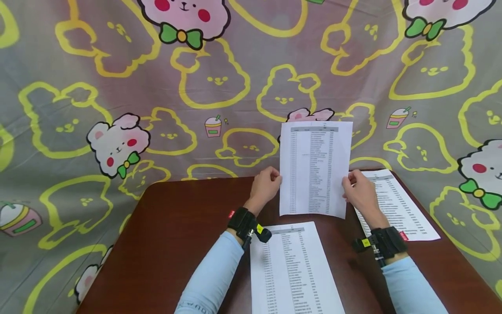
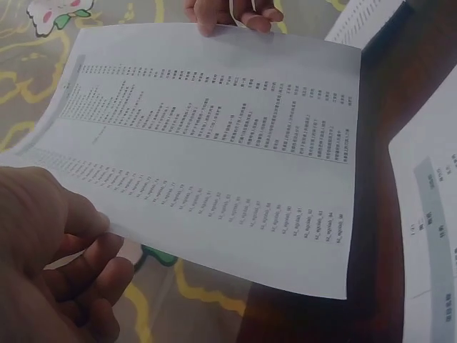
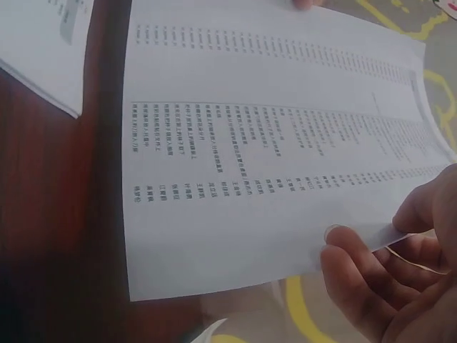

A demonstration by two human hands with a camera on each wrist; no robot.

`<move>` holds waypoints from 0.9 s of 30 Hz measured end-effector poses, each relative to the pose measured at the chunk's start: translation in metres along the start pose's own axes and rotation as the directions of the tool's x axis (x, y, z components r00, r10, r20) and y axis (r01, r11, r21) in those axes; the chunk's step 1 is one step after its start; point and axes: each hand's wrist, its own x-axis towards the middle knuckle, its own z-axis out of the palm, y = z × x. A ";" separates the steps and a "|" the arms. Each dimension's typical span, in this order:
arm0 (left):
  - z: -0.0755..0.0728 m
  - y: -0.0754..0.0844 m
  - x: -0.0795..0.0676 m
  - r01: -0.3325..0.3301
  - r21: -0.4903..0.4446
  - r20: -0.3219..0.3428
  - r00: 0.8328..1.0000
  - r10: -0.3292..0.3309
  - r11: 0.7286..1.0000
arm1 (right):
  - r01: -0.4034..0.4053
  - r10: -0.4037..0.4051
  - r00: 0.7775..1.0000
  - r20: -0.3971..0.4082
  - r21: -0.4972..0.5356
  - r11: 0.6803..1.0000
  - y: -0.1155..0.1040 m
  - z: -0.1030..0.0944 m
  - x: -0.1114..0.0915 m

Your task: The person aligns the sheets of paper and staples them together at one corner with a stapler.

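Note:
Both hands hold up one printed sheet of paper [image 1: 315,170], raised nearly upright above the far part of the table. My left hand [image 1: 264,187] pinches its left edge between thumb and fingers; in the left wrist view that hand [image 2: 57,250] grips the paper's side. On the opposite edge, my right hand [image 1: 361,194] pinches the sheet, and the right wrist view shows its thumb and fingers [image 3: 350,271] at the margin. The page carries a table of small text rows under a grey header band, and it bows slightly.
A printed paper [image 1: 294,270] lies on the dark brown table [image 1: 168,244] at the near middle; in the right wrist view this paper [image 3: 46,53] looks like a stack. Another printed sheet [image 1: 404,209] lies at the right, partly behind the right hand. A cartoon-patterned cloth [image 1: 235,87] hangs behind.

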 end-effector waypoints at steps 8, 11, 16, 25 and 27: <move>-0.011 0.010 -0.004 -0.028 -0.030 -0.045 0.999 0.027 0.999 | 0.065 -0.065 0.995 -0.073 -0.007 0.998 -0.012 -0.005 0.000; -0.014 0.012 -0.006 -0.033 -0.037 -0.040 0.999 0.032 0.999 | 0.067 -0.068 0.995 -0.077 -0.009 0.998 -0.015 -0.006 -0.002; -0.020 0.015 -0.008 -0.048 -0.035 -0.053 0.998 0.046 0.998 | 0.075 -0.076 0.993 -0.091 -0.007 0.997 -0.020 -0.009 -0.005; -0.033 0.017 -0.017 -0.068 -0.044 -0.059 0.996 0.065 0.997 | 0.117 -0.119 0.988 -0.102 -0.025 0.993 -0.026 -0.018 -0.012; -0.036 0.017 -0.020 -0.073 -0.037 -0.058 0.996 0.071 0.997 | 0.129 -0.131 0.986 -0.106 -0.029 0.991 -0.026 -0.020 -0.015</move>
